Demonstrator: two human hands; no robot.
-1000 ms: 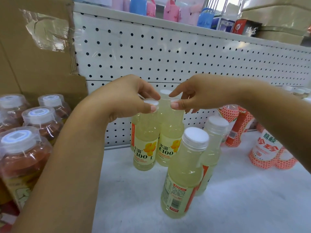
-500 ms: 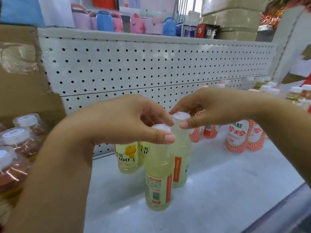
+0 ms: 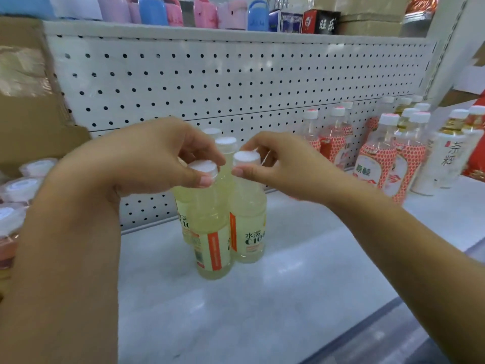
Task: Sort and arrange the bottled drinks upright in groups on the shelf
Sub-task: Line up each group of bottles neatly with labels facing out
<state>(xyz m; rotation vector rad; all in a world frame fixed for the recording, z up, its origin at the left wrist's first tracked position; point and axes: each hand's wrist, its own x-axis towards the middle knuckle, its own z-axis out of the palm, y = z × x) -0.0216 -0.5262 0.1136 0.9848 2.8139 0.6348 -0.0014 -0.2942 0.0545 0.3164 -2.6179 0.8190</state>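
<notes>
Several pale yellow lemon drink bottles with white caps stand upright in a tight cluster on the white shelf (image 3: 262, 311). My left hand (image 3: 147, 164) pinches the neck of the front left lemon bottle (image 3: 212, 248) just under its cap. My right hand (image 3: 278, 169) pinches the cap of the front right lemon bottle (image 3: 249, 227). Two more lemon bottles (image 3: 225, 145) stand right behind them, mostly hidden by my hands.
Red-and-white patterned bottles (image 3: 378, 164) and white tea bottles (image 3: 446, 156) stand at the right. Shrink-wrapped brownish bottles (image 3: 18, 190) sit at the left under a cardboard box (image 3: 29, 95). A pegboard wall (image 3: 236, 80) backs the shelf; pink and blue containers (image 3: 157, 9) fill the shelf above.
My hands left the two rear bottles and took the two front ones by their tops, bringing them back against the rear pair. The camera view swung to the right.
</notes>
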